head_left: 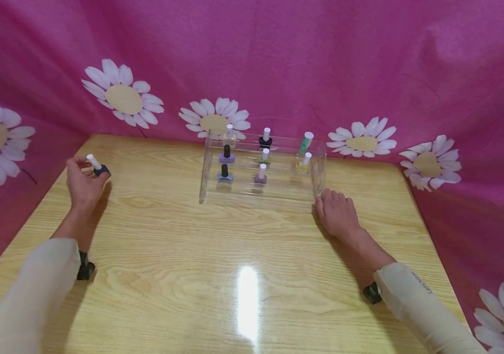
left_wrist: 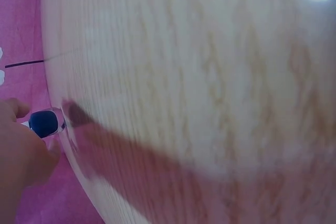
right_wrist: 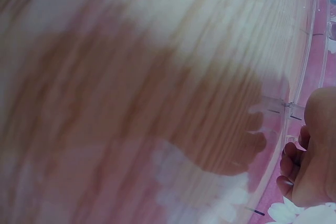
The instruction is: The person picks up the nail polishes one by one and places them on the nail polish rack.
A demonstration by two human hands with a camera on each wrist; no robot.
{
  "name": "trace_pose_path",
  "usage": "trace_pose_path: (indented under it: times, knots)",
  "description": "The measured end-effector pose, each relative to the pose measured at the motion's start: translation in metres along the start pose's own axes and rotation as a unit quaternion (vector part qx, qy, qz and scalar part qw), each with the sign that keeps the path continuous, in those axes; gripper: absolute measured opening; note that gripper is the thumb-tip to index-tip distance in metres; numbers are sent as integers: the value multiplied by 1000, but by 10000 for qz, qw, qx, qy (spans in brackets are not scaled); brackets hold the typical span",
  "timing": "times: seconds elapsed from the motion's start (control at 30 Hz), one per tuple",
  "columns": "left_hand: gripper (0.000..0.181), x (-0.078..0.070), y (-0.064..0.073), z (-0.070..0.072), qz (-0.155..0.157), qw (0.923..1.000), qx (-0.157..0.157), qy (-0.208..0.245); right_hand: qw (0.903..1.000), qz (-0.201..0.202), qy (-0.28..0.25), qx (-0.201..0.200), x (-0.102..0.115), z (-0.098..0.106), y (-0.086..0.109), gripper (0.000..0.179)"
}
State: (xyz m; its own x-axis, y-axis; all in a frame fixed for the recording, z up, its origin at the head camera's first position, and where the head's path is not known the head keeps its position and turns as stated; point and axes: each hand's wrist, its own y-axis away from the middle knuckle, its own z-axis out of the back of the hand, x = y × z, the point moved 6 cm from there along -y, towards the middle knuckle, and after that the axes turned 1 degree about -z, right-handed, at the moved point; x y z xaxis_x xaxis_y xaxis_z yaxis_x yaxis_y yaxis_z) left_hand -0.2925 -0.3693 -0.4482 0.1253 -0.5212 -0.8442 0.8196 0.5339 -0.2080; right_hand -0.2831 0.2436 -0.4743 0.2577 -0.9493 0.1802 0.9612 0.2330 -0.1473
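At the far left, my left hand (head_left: 84,183) pinches a dark navy nail polish bottle (head_left: 102,170) with a white cap, tilted over the table. The same navy bottle (left_wrist: 44,123) shows at the fingers in the left wrist view. My right hand (head_left: 338,212) rests at the front right corner of a clear stepped display rack (head_left: 284,200), thumb by the corner and fingers loosely curled. On its steps stand several nail polish bottles, among them a green one (head_left: 305,145), a yellow one (head_left: 303,168), a light blue one (head_left: 224,178) and a lilac one (head_left: 260,180).
The rack stands near the back of a light wood-grain table (head_left: 181,260). A pink cloth (head_left: 287,59) with white daisies rises behind the table and along both sides. A bright light reflection lies on the tabletop toward the front.
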Motion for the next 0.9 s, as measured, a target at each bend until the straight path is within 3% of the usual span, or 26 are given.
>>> trace_pose_path:
  times: [0.33, 0.57, 0.9]
  knots:
    - [64, 3, -11, -4, 212, 9994, 122, 252, 10000, -41, 17, -58, 0, 0, 0, 33]
    - [59, -1, -13, -5, 108, 9996, 229, -151, 10000, -61, -24, -24, -2, -2, 0, 32]
    - [56, 3, -15, -7, 87, 9989, 329, -312, 9999, -17, -33, -110, -1, 0, 1, 32]
